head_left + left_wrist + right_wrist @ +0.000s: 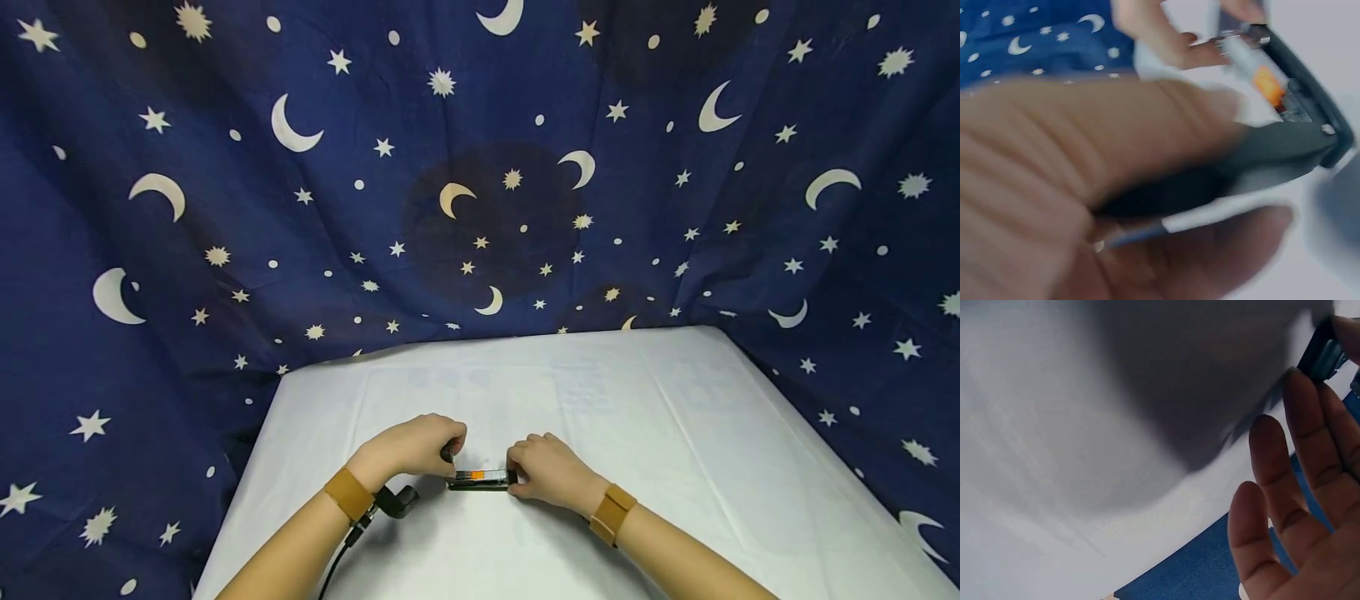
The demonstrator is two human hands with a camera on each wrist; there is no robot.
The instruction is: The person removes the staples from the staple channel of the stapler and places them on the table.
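An opened dark stapler is held between both hands over the white table. Its raised top cover swings back toward the left hand, whose thumb and fingers grip it. In the left wrist view, an orange pusher sits in the metal staple channel, with a spring behind it. The right hand pinches the stapler's far end between thumb and forefinger. Its other fingers extend loosely in the right wrist view, where only the stapler's dark tip shows.
A white cloth covers the table. Behind and beside it hangs a dark blue curtain with moons and stars. A black wrist camera with a cable hangs under the left wrist, close to the tabletop.
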